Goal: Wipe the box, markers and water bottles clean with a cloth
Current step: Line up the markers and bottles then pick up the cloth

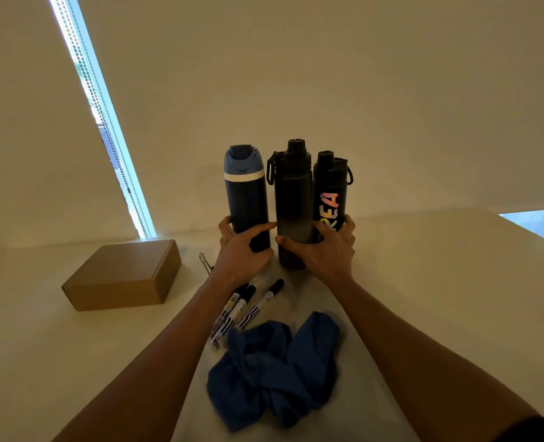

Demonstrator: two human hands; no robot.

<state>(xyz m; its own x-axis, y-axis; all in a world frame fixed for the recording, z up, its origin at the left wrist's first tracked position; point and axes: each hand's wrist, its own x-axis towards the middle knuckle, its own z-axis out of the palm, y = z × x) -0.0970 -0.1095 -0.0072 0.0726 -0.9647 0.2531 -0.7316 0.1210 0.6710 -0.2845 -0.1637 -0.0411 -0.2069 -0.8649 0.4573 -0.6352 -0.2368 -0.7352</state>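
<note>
Three water bottles stand upright together at the table's middle: a blue-lidded bottle (247, 193), a black-to-grey bottle (292, 202) and a black bottle with coloured letters (330, 189). My left hand (243, 250) grips the base of the blue-lidded bottle. My right hand (323, 248) wraps around the bases of the grey bottle and the lettered bottle. Several markers (248, 306) lie between my forearms. A crumpled blue cloth (273, 368) lies nearer to me. A closed brown cardboard box (124, 275) sits to the left.
A metal binder clip (205, 263) lies beside my left wrist. The white table (439, 282) runs to a wall covered by pale blinds, with a bright window gap and bead chain (104, 122) at the left.
</note>
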